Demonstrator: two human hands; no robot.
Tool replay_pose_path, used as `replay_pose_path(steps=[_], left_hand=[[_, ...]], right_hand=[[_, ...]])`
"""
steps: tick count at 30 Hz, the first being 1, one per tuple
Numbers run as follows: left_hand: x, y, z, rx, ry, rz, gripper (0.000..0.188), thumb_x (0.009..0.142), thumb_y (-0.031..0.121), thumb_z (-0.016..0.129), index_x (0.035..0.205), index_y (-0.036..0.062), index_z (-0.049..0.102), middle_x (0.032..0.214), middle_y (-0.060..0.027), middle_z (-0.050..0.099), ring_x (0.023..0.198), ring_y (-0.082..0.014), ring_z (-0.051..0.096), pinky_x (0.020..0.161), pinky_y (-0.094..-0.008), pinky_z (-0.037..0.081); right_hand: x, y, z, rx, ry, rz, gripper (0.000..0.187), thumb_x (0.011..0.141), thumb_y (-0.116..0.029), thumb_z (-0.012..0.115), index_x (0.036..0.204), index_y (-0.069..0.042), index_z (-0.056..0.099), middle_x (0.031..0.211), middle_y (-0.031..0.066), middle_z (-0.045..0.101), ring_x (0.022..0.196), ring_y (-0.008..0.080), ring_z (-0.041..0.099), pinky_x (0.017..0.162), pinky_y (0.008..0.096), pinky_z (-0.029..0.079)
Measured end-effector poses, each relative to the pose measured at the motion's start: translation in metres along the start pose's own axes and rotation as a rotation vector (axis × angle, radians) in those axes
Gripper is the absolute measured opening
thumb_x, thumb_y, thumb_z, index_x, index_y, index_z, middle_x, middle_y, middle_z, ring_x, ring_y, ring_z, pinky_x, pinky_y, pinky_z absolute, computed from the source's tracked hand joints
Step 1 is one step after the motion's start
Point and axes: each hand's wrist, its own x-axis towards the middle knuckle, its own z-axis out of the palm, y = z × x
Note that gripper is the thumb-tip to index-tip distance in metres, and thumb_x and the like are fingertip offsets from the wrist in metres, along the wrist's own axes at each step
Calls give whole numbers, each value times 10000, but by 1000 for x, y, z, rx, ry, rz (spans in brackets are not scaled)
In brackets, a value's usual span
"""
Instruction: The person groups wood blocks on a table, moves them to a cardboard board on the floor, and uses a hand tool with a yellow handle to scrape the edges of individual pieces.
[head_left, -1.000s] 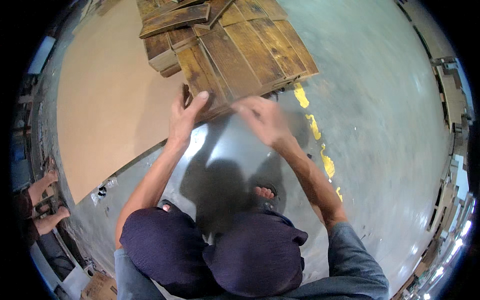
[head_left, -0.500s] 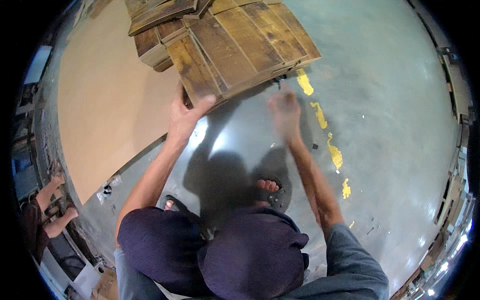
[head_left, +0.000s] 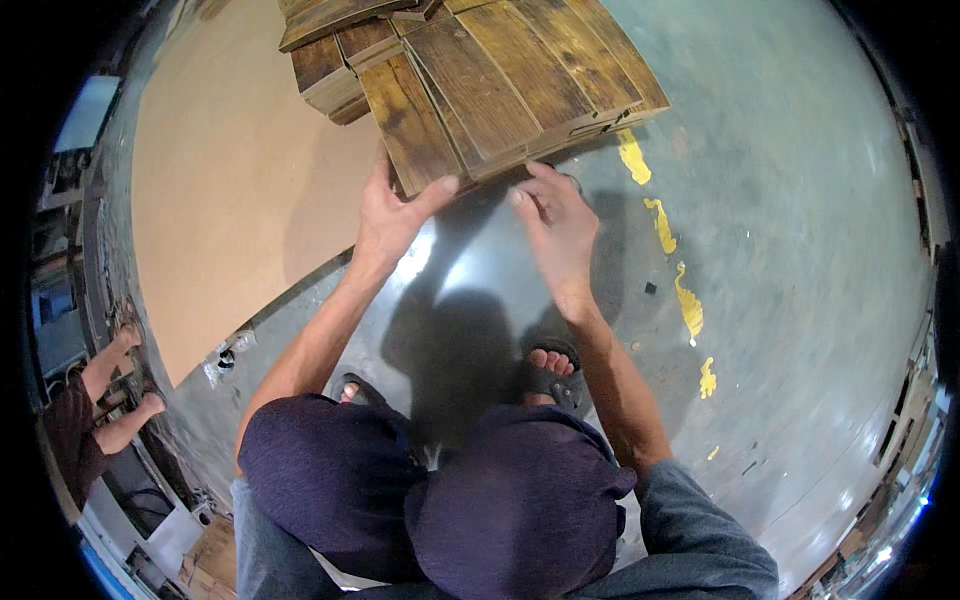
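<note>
At the top centre is a stack of brown wooden planks (head_left: 478,85) with dark stains and grain, laid side by side. My left hand (head_left: 397,215) grips the near corner of the leftmost plank (head_left: 410,125), fingers along its left side and thumb at its near end. My right hand (head_left: 560,228) is just in front of the stack's near edge, thumb and fingers bent and apart, with nothing seen between them. Whether its fingertips touch the edge I cannot tell.
A large tan board (head_left: 225,200) lies to the left, partly under the stack. Yellow paint marks (head_left: 688,303) run along the grey floor (head_left: 800,260) at right. Another person's arms (head_left: 125,425) show at the far left. My knees (head_left: 520,500) are bent below my arms.
My right hand has moved left along the stack's near edge, from the area near the yellow marks. My left hand stays on the plank's corner. The whole view has shifted slightly.
</note>
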Motion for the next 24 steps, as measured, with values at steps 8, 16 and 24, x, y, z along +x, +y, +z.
replay_pose_path(steps=[8, 16, 24], left_hand=[[-2, 5, -1, 21, 4, 9, 870, 781, 201, 849, 1466, -54, 377, 1369, -208, 567, 1276, -269, 545, 1114, -384, 408], [-6, 12, -3, 102, 36, -1, 917, 765, 244, 842, 1476, -64, 351, 1416, -265, 512, 1338, -348, 492, 1126, -449, 384], [19, 49, 20, 864, -15, 721, 785, 742, 310, 856, 1427, 92, 542, 1531, -165, 444, 1446, -397, 335, 1172, -515, 320]], right_hand=[[22, -18, 6, -72, 108, -69, 223, 888, -128, 757, 1084, -25, 731, 943, 94, 720, 793, 145, 665, 716, 279, 530], [25, -23, 9, -371, 134, -328, 105, 892, -135, 722, 975, -71, 725, 916, 95, 700, 751, 211, 677, 697, 315, 539], [33, -15, 3, -416, 167, -469, 69, 856, -114, 720, 921, -113, 695, 851, 89, 693, 708, 281, 690, 669, 368, 557]])
